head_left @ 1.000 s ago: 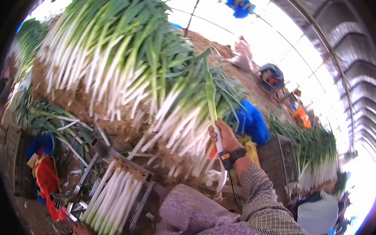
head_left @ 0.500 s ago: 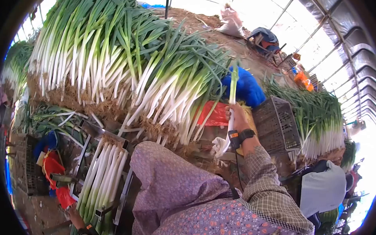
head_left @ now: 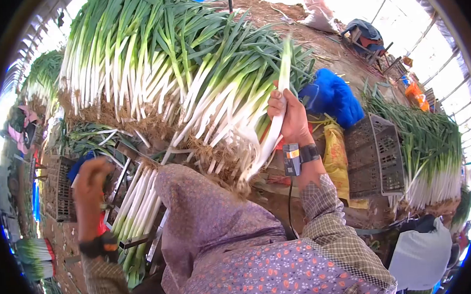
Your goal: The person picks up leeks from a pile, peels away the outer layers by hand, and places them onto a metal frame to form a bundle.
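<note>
My right hand is wrapped round a long green onion, its trimmed green end up and its roots hanging near my lap. Loose white skin hangs beside its stalk. Behind it lies a big heap of green onions, roots toward me. My left hand is raised at the left, smeared by motion, with nothing visible in it. Below and right of that hand, a bundle of peeled green onions lies in a metal frame, partly behind my apron.
A blue bundle, a yellow sack and a plastic crate stand to the right. Beyond them is another onion heap. A second crate is at the left. A person's light-coloured clothing shows at lower right.
My left hand has risen from the lower end of the bundled onions. My right hand has lifted the green onion a little and tilted it, its roots now showing. The view has shifted.
</note>
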